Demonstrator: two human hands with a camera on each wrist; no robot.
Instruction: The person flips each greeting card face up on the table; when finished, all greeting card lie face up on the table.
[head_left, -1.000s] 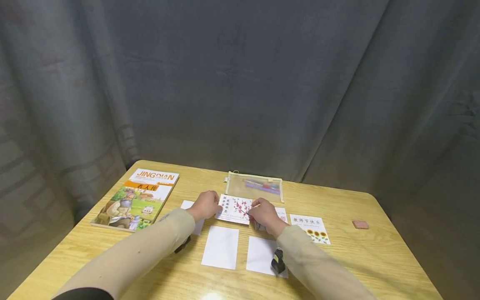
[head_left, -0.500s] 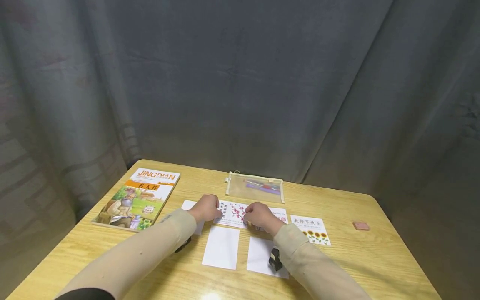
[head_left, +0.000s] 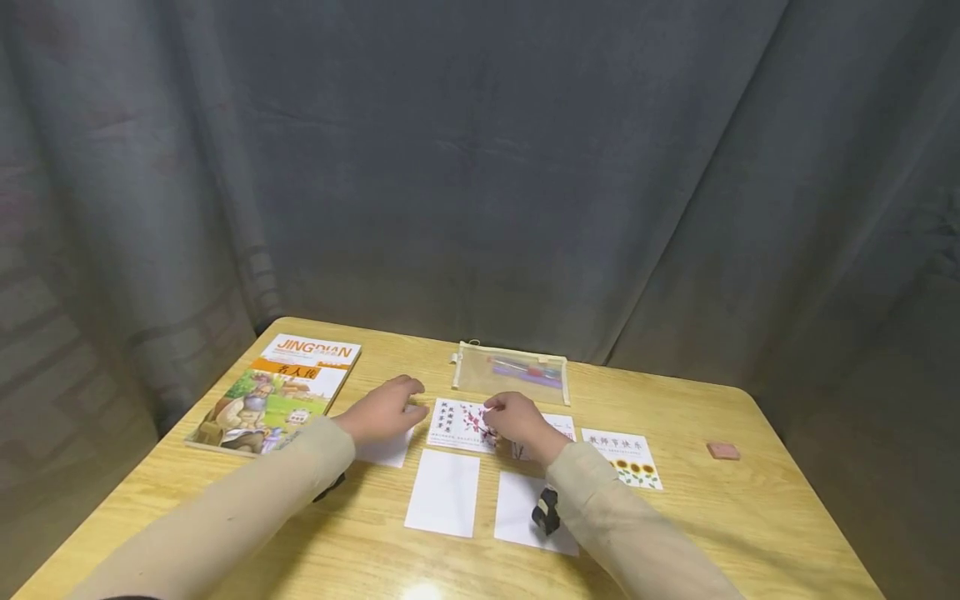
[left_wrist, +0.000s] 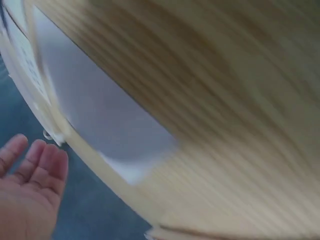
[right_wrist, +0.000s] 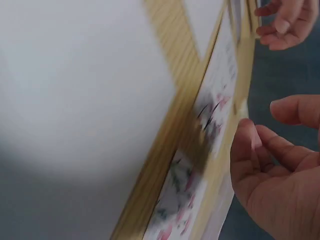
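See blossom card (head_left: 456,427) flat on wooden table (head_left: 757,500), between hands, gripped by neither. Overlapped at right end by right hand (head_left: 519,419), with fingers loosely bent, nothing pinched; can't tell if touching. Just right of left hand (head_left: 384,413), with fingers loose, nothing held, over blank card (head_left: 387,453). Laid with long axis left to right, slightly nearer at right end, lettering (head_left: 446,416) at left, blossoms (head_left: 472,417) toward right. Just short of zip pouch (head_left: 476,375)

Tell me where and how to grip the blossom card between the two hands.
Pinch the blossom card by its left short edge, thumb on top, fingertip beneath, coming from the left. It lies flat and thin, so an edge is probably the best hold; that end is uncovered, while the right hand hides the right end.
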